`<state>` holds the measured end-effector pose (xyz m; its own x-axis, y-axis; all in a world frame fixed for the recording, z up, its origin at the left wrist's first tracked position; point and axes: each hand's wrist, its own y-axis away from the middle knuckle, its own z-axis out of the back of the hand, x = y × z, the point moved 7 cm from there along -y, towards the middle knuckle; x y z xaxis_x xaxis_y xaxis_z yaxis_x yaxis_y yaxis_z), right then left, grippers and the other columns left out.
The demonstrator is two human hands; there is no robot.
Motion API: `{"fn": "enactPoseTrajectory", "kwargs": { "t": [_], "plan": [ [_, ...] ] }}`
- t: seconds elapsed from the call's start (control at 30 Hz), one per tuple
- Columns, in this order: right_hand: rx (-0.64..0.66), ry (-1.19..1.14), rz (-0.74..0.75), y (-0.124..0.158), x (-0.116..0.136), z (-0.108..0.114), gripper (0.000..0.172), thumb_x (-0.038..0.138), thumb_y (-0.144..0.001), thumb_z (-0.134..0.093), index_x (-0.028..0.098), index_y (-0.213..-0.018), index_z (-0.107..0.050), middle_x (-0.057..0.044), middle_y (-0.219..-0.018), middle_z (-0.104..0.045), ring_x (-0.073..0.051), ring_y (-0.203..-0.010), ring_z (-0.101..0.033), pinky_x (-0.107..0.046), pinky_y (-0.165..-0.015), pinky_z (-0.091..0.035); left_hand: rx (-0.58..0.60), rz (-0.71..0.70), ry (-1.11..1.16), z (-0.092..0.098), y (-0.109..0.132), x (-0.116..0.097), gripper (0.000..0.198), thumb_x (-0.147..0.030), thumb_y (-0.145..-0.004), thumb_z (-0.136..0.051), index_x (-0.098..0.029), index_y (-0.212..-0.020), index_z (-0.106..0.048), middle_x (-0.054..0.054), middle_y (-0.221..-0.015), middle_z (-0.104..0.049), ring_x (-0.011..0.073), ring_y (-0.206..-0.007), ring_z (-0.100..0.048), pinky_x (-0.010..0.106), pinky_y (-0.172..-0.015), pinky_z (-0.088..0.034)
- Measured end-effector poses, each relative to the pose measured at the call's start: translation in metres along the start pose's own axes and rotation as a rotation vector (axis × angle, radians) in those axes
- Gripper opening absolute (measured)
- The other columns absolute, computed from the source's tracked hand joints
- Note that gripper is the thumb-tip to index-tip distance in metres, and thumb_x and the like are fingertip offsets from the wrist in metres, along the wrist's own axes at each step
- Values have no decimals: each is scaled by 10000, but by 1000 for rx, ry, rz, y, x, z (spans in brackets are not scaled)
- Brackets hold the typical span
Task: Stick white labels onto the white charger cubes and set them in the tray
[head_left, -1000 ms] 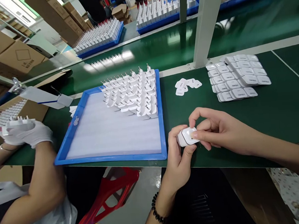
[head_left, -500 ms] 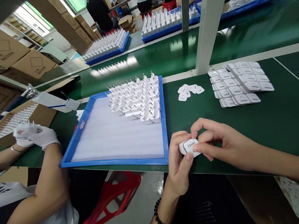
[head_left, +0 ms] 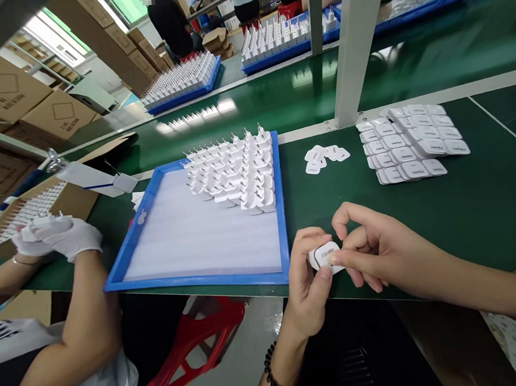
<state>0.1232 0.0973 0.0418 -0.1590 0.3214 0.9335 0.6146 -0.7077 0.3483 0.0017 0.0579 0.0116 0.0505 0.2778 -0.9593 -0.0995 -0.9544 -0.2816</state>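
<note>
My left hand (head_left: 309,283) is closed around a white plug charger (head_left: 323,252), its printed face with dark lettering turned up. My right hand (head_left: 375,244) presses its thumb on that face; its index finger is arched away from the charger and the other fingers are loosely curled. Several loose white label pieces (head_left: 316,167) lie on the green bench beyond my hands. To the right of them are stacked sheets of printed white labels (head_left: 406,155). At my left a blue tray (head_left: 282,232) holds rows of white plug chargers (head_left: 250,170), pins up, at its far right part.
A co-worker's gloved hands (head_left: 70,236) hold a white piece at the left, near a carton (head_left: 77,207) of pinned plugs. A metal post (head_left: 354,53) rises behind the bench. Filled blue trays (head_left: 190,92) stand farther back. A red stool (head_left: 205,336) is below the bench edge.
My right index finger has lifted off the charger's upper edge, while the thumb stays on its face. At the left, the co-worker's gloved hands have shifted slightly.
</note>
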Motion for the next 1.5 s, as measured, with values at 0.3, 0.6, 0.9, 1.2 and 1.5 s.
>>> {"fn": "enactPoseTrajectory", "kwargs": {
  "t": [0.3, 0.6, 0.9, 1.2, 1.5],
  "plan": [
    [-65, -164, 74, -14, -5, 17, 370, 537, -913, -697, 215, -912, -514, 111, -450, -427, -70, -423, -287, -215, -456, -220, -23, 73, 183, -6, -11, 1, 349, -375, -833, -799, -235, -1057, -571, 26, -997, -570, 141, -826, -549, 278, -749, -471],
    [-149, -492, 42, -36, -14, 57, 287, 456, -978, -654, 181, -937, -584, 81, -519, -387, -77, -486, -249, -250, -522, -235, 19, 54, 334, -9, -11, 5, 352, -454, -814, -761, -197, -996, -601, 38, -881, -553, 153, -748, -498, 302, -688, -406],
    [-264, -460, 26, -44, -24, 62, 196, 368, -999, -588, 179, -963, -625, 47, -563, -439, -94, -514, -311, -257, -531, -246, 6, 60, 415, -9, -12, 2, 285, -436, -863, -694, -163, -939, -669, 39, -845, -570, 152, -748, -522, 283, -698, -395],
    [-343, -464, 73, -41, -19, 73, 123, 283, -969, -614, 169, -937, -648, 37, -578, -469, -92, -517, -347, -231, -513, -275, -78, -27, 161, -6, -6, 1, 302, -368, -894, -722, -163, -697, -622, 7, -685, -550, 113, -618, -469, 258, -582, -340],
    [-491, -545, 200, -37, -4, 115, 169, 186, -985, -543, 159, -858, -651, 31, -571, -420, -94, -533, -331, -198, -473, -289, -16, -29, 42, -8, -5, -3, 268, -416, -877, -739, -186, -985, -654, 36, -913, -574, 148, -788, -513, 272, -703, -401]
  ]
}}
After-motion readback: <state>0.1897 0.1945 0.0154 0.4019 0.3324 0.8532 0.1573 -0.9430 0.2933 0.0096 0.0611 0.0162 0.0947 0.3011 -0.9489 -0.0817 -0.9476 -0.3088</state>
